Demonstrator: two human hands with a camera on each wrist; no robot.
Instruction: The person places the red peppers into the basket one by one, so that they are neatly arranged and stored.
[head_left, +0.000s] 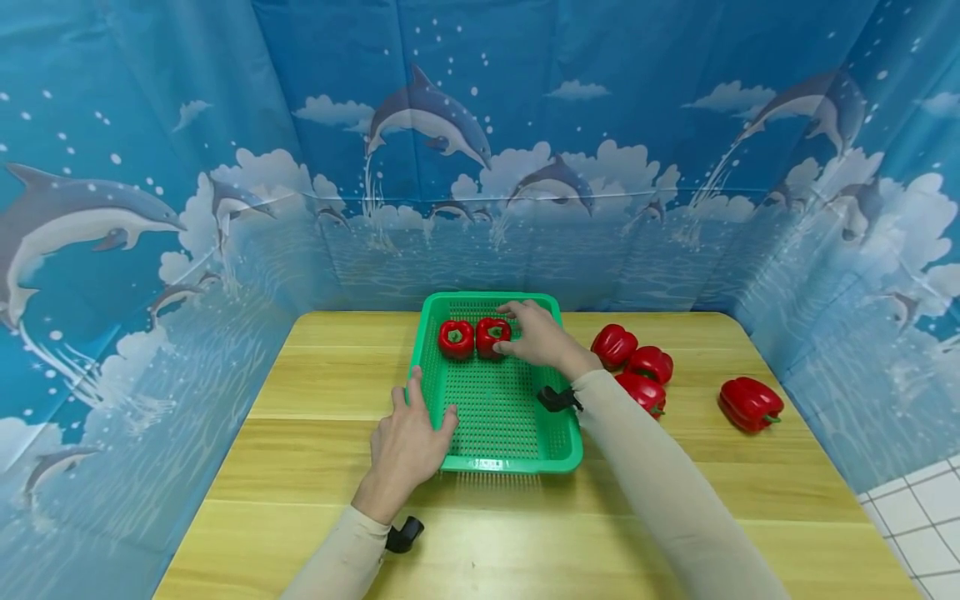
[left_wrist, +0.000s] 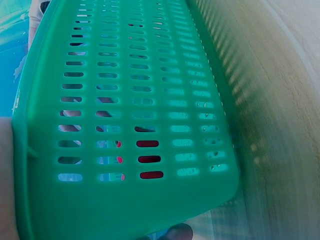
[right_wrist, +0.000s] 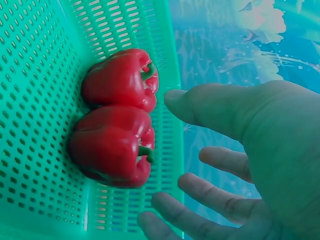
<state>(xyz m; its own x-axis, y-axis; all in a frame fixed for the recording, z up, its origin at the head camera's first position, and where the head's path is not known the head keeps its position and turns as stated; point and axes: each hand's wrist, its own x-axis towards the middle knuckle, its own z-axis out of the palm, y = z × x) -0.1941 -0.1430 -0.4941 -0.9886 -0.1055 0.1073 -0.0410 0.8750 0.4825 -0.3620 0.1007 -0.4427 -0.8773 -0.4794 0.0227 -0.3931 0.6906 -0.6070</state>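
Note:
Two red bell peppers [head_left: 456, 339] [right_wrist: 122, 80] stand side by side, stems up, at the far end of a green plastic basket [head_left: 487, 463]. Above the right-hand pepper [head_left: 491, 337] my right hand [head_left: 536, 335] hovers with fingers and thumb spread. In the right wrist view, a gap shows between that hand [right_wrist: 235, 155] and both peppers. My left hand [head_left: 408, 442] rests at the basket's left rim, fingers extended along it and thumb reaching over the inside. The left wrist view is mostly the slotted basket wall [left_wrist: 125, 200], with red glimpsed through it.
To the right of the basket, three red bell peppers [head_left: 613, 346] lie clustered on the wooden table [head_left: 315, 425], partly behind the right sleeve. Another pepper [head_left: 750, 404] lies alone near the table's right edge. A dolphin-print curtain [head_left: 465, 242] surrounds the table's back and sides.

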